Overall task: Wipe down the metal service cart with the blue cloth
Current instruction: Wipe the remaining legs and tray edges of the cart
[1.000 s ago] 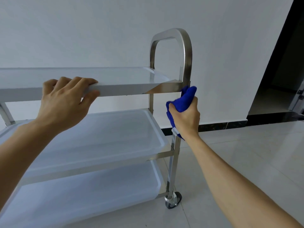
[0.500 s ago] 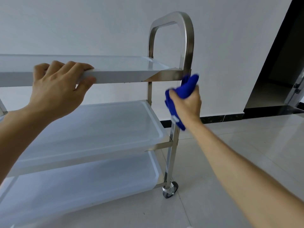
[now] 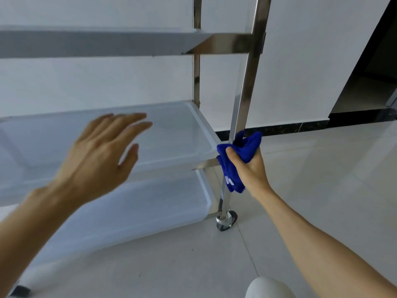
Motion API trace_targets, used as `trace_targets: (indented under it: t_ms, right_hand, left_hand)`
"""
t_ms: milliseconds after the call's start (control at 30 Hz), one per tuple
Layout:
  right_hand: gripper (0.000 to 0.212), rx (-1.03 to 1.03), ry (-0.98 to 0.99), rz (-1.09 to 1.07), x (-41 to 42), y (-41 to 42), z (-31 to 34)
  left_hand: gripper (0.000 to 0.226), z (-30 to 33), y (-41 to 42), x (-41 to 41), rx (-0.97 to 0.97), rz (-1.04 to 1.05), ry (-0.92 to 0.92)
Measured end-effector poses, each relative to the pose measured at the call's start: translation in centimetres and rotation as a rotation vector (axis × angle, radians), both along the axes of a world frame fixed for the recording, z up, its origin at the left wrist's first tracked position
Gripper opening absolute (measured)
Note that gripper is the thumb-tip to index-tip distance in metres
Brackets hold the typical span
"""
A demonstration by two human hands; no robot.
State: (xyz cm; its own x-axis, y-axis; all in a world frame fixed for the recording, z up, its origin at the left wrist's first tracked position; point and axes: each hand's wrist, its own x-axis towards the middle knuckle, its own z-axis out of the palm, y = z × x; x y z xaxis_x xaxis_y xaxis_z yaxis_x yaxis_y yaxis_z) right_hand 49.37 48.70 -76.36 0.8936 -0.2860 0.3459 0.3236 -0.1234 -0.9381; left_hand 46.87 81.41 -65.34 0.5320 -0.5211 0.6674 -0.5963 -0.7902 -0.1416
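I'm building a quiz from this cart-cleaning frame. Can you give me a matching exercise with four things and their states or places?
Things:
1. left hand
2. right hand
3. crumpled blue cloth
4. small grey caster wheel

States or places:
A. wrapped against the shiny metal cart upright
B. on the pale tiled floor
C. fingers spread, holding nothing
D. gripping the cloth

Pairs: 1-C, 2-D, 3-A, 4-B

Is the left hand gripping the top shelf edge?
No, the left hand hovers open in front of the middle shelf, touching nothing, well below the top shelf.
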Motion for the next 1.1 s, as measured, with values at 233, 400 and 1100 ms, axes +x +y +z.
trace_targets:
  t_ms: [233,400,1100]
  right_hand:
    - [0.072,-0.111,0.040,0.035,0.7,-0.2,-2.6]
    - [0.066,-0.202,0.046,-0.182,1.7,1.0,-4.3]
    - [0.051,-0.140,0.249,-0.207,1.9,1.4,-11.6]
  left_hand:
    - [0.052,-7.7,-1.4,1.0,0.029,0.277,0.424]
    - [0.053,-9.7,-1.4,1.2,0.010,0.294,0.256]
    - [0.047,-11.4,-1.4,2.1,-0.059,0.296,0.101]
